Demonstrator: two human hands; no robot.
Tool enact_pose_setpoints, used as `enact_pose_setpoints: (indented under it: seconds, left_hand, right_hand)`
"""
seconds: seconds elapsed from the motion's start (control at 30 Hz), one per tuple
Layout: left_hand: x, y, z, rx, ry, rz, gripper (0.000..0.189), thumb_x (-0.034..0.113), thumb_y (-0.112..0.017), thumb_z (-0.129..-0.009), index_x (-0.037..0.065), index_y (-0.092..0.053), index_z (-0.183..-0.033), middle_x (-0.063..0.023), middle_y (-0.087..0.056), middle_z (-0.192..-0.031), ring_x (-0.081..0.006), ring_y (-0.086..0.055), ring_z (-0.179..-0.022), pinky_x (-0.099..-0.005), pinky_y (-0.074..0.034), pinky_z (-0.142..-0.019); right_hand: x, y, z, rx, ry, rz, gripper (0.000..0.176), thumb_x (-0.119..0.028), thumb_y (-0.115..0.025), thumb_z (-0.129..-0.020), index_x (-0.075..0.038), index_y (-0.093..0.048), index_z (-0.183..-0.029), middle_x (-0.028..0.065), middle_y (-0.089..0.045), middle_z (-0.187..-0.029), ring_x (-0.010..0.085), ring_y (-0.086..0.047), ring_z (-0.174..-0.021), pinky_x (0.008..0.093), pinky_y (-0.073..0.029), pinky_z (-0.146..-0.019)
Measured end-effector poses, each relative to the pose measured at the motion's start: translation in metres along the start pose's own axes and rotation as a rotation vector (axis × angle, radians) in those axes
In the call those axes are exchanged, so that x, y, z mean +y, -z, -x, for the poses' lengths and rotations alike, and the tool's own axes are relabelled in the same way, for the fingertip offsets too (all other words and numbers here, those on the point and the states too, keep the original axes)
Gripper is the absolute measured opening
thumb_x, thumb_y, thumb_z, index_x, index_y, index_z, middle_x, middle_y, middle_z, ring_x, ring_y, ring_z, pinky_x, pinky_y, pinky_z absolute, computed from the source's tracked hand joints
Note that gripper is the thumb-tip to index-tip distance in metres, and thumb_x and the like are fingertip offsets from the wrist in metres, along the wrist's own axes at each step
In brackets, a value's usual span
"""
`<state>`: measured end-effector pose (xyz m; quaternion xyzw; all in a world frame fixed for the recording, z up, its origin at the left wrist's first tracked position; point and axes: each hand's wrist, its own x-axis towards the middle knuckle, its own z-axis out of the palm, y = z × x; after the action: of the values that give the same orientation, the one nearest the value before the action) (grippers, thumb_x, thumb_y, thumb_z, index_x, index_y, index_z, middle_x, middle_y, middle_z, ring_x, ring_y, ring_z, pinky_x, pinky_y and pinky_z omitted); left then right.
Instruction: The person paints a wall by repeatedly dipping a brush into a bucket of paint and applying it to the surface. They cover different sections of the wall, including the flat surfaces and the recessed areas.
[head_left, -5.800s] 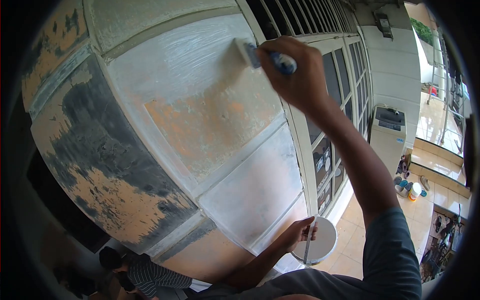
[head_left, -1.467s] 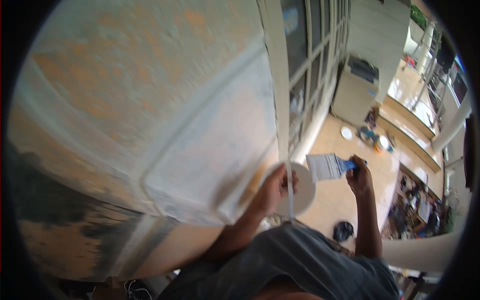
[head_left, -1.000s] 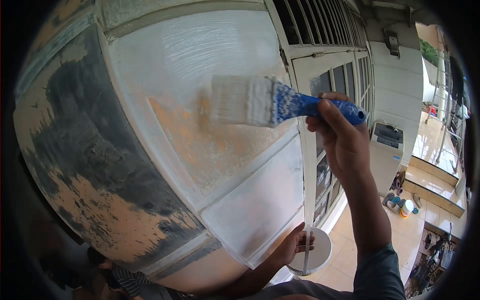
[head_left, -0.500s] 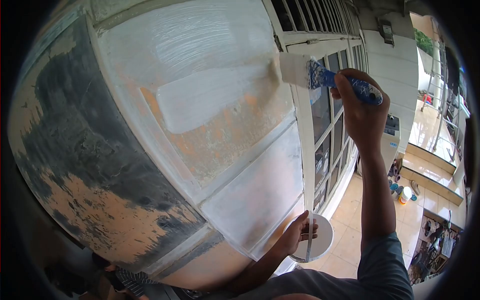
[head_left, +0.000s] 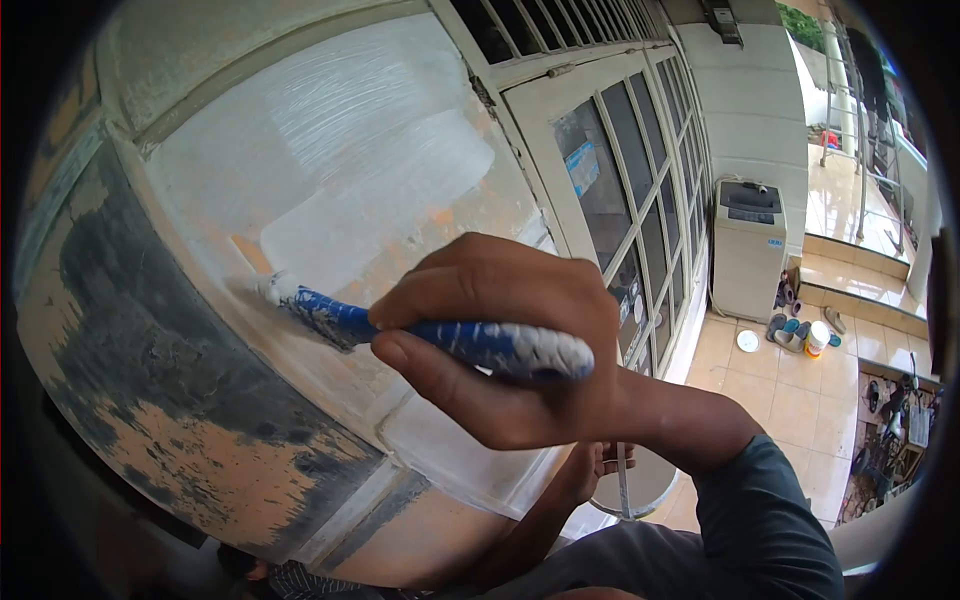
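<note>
My right hand [head_left: 510,340] is closed round the blue, paint-spattered handle of a brush [head_left: 340,318]. The bristles touch the wall panel [head_left: 330,210] at its lower left edge, below an orange patch. Fresh white paint covers the panel's upper part, while its lower part shows bare grey and orange spots. Low in the view, my left hand [head_left: 590,472] holds the handle strap of a white bucket [head_left: 650,485]. My right hand and wrist hide part of the panel.
Left of the panel is a dark, patchy wall section [head_left: 180,300]. To the right are a paned door [head_left: 620,190], a washing machine [head_left: 748,245], shoes and a white tub [head_left: 818,335] by tiled steps. Part of another person [head_left: 262,572] shows at the bottom left.
My right hand has brought the brush from the panel's right edge down to its lower left. The white paint reaches further down. My left hand stays at the bucket. The view has shifted right.
</note>
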<state>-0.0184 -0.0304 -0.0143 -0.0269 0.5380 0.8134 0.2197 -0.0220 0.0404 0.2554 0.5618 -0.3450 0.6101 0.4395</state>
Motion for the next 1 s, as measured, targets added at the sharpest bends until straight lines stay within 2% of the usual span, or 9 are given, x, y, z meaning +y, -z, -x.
enact_pose_setpoints:
  seconds: [0.1,0.17,0.2,0.37,0.57,0.63,0.77,0.8,1.0]
  left_hand:
    - [-0.002,0.008,-0.002,-0.034,0.054,0.011,0.066,0.057,-0.035,-0.092,-0.003,-0.054,-0.111,-0.0108,-0.061,-0.098,-0.0214,-0.060,-0.094,-0.0396,-0.045,-0.093]
    - [0.001,0.005,0.002,-0.020,0.049,0.005,0.067,0.057,-0.033,-0.093,-0.004,-0.054,-0.111,-0.0106,-0.062,-0.096,-0.0218,-0.060,-0.094,-0.0409,-0.045,-0.093]
    - [0.004,0.003,0.004,-0.015,0.043,0.006,0.067,0.056,-0.032,-0.093,-0.004,-0.054,-0.111,-0.0105,-0.062,-0.095,-0.0219,-0.060,-0.094,-0.0410,-0.045,-0.093]
    - [0.002,0.004,0.002,0.011,0.049,0.010,0.065,0.054,-0.032,-0.094,-0.005,-0.055,-0.111,-0.0110,-0.063,-0.095,-0.0223,-0.060,-0.093,-0.0411,-0.045,-0.094]
    - [0.002,0.006,-0.005,0.021,0.037,0.020,0.065,0.053,-0.032,-0.095,-0.006,-0.054,-0.111,-0.0119,-0.062,-0.096,-0.0227,-0.060,-0.093,-0.0414,-0.045,-0.094]
    - [0.005,0.005,-0.003,0.029,0.027,0.013,0.065,0.053,-0.032,-0.095,-0.006,-0.054,-0.110,-0.0118,-0.062,-0.096,-0.0227,-0.060,-0.093,-0.0415,-0.045,-0.094]
    - [0.000,0.001,-0.001,0.029,0.027,0.015,0.065,0.053,-0.033,-0.094,-0.006,-0.055,-0.110,-0.0118,-0.062,-0.096,-0.0224,-0.059,-0.094,-0.0420,-0.044,-0.093]
    - [-0.002,0.002,-0.002,0.024,0.028,0.018,0.065,0.053,-0.034,-0.094,-0.006,-0.055,-0.110,-0.0117,-0.062,-0.096,-0.0223,-0.059,-0.094,-0.0422,-0.044,-0.093]
    - [-0.002,0.001,-0.003,0.027,0.039,-0.007,0.064,0.053,-0.035,-0.094,-0.005,-0.055,-0.110,-0.0118,-0.062,-0.096,-0.0216,-0.059,-0.093,-0.0416,-0.044,-0.092]
  right_hand:
    - [0.034,0.017,-0.005,0.028,0.022,0.079,0.013,-0.007,-0.070,-0.077,0.000,-0.066,-0.087,0.0122,-0.066,-0.075,0.0137,-0.065,-0.064,0.0235,-0.050,-0.053]
    - [0.062,0.044,0.003,0.124,-0.323,0.036,0.016,-0.014,-0.067,-0.084,0.000,-0.067,-0.089,0.0125,-0.068,-0.076,0.0133,-0.066,-0.065,0.0232,-0.053,-0.058]
    - [0.074,0.062,0.003,0.155,-0.375,0.100,0.018,-0.016,-0.064,-0.087,0.001,-0.067,-0.091,0.0110,-0.068,-0.075,0.0133,-0.066,-0.069,0.0240,-0.054,-0.063]
    - [0.113,0.123,-0.008,0.321,-0.401,0.385,0.015,-0.014,-0.065,-0.085,0.000,-0.067,-0.090,0.0092,-0.067,-0.070,0.0116,-0.065,-0.065,0.0240,-0.052,-0.059]
    - [0.103,0.111,-0.024,0.222,-0.116,0.662,0.009,-0.009,-0.067,-0.079,-0.001,-0.068,-0.084,0.0105,-0.068,-0.072,0.0173,-0.067,-0.066,0.0256,-0.052,-0.060]
    - [0.100,0.081,-0.024,0.108,0.151,0.639,0.008,-0.005,-0.067,-0.077,0.001,-0.066,-0.082,0.0146,-0.067,-0.079,0.0221,-0.067,-0.066,0.0296,-0.053,-0.057]
    - [0.049,0.025,-0.017,0.058,0.154,0.362,0.009,-0.001,-0.069,-0.073,-0.001,-0.064,-0.081,0.0105,-0.062,-0.071,0.0229,-0.062,-0.056,0.0308,-0.048,-0.049]
    - [0.042,0.018,-0.018,-0.005,0.218,0.300,0.014,-0.006,-0.071,-0.076,-0.002,-0.064,-0.087,0.0114,-0.065,-0.075,0.0174,-0.066,-0.060,0.0255,-0.052,-0.048]
    - [0.032,0.002,-0.029,0.091,-0.029,-0.123,0.009,-0.008,-0.068,-0.077,0.000,-0.066,-0.080,0.0129,-0.066,-0.074,0.0190,-0.065,-0.063,0.0273,-0.052,-0.057]
